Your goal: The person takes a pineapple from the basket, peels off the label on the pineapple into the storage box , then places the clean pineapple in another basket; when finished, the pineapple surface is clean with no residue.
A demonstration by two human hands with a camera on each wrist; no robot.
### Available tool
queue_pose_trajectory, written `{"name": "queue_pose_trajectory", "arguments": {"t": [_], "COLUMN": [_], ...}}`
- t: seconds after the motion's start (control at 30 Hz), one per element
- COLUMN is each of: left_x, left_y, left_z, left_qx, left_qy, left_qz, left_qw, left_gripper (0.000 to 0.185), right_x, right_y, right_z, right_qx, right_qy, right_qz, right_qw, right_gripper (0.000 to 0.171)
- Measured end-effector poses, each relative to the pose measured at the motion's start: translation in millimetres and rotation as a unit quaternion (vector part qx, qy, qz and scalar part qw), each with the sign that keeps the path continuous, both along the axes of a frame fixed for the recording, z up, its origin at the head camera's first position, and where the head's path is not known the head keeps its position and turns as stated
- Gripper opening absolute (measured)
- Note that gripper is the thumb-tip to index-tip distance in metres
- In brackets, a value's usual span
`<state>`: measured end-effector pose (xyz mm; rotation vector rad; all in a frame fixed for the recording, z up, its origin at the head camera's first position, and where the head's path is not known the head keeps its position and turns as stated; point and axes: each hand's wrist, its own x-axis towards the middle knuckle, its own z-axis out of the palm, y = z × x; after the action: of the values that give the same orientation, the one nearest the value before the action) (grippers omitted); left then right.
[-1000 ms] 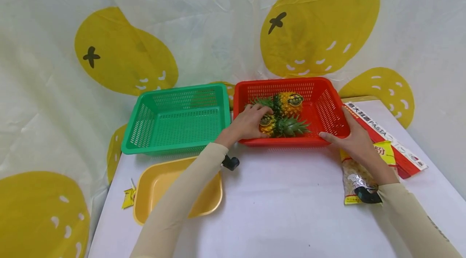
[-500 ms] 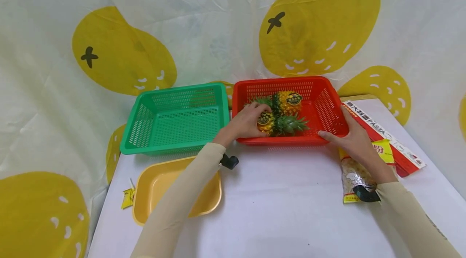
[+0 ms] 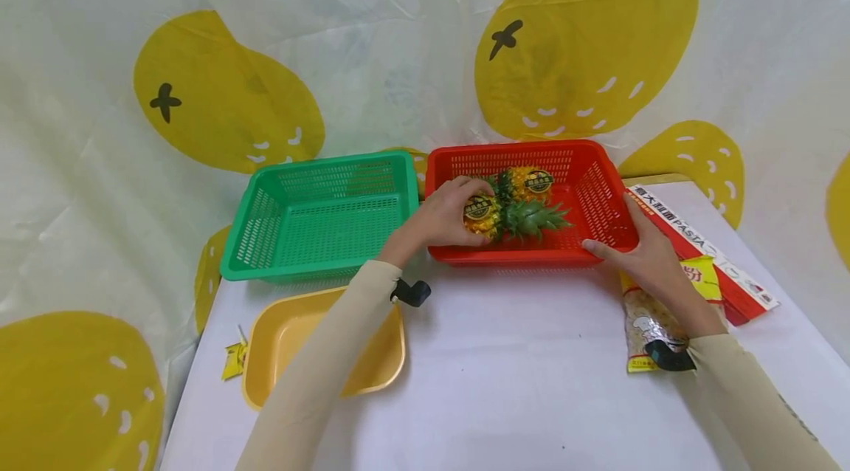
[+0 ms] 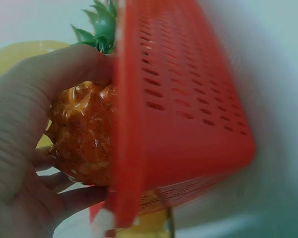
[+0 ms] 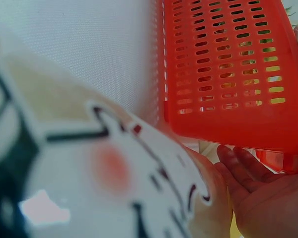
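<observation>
While my left hand [image 3: 446,218] wraps its fingers round the near pineapple [image 3: 482,211] inside the red basket [image 3: 600,194], my right hand [image 3: 640,255] lies flat, fingers straight, against the basket's near right corner. Second pineapple [image 3: 529,183] sits just behind the first, touching it. Green basket [image 3: 319,216] stands just left of the red one; yellow tray [image 3: 292,334] is nearer me on the counter [image 3: 518,368]. Pasta box [image 3: 697,242] and snack bag [image 3: 654,316] lie under my right wrist.

A white table [image 3: 505,368] stands before a white curtain [image 3: 398,50] (big yellow fruit prints).
</observation>
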<state>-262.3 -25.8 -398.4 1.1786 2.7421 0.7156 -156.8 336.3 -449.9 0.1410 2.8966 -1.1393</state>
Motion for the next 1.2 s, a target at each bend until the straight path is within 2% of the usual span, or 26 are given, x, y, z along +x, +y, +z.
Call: {"name": "queue_pose_trajectory", "arguments": {"t": [0.4,0.63,0.73,0.97,1.2], "left_x": [20.1,43.3,55.2,83.2,104.0], "left_y": [-5.3,-3.8,-3.4,-7.3,-12.3], "left_z": [28.6,45.3,49.4,51.2,39.8], "left_qx": [0.033,0.038,0.033,0.038,0.053], "left_qy": [0.072,0.079,0.086,0.103,0.104], "left_qz": [0.002,-0.027,-0.028,-0.03,-0.04], "left_qw": [0.9969,0.9958,0.9954,0.9935,0.9924], "left_gripper": [0.069,0.068,0.069,0.068,0.066], "right_x": [-3.9,-4.7,-4.1,-2.9,-0.3], "right_y": [2.4,6.9,7.7,6.6,3.7], "right_z": [-3.0,-6.3,-6.8,-7.0,-6.3], "right_qx": [0.004,-0.007,-0.014,-0.016,-0.009], "right_qy": [0.002,0.008,0.007,0.004,0.016], "right_qz": [0.006,0.011,0.014,0.015,0.015], "right_qw": [1.0,1.0,1.0,1.0,1.0], "right_gripper": [0.119,0.116,0.115,0.111,0.113]}}
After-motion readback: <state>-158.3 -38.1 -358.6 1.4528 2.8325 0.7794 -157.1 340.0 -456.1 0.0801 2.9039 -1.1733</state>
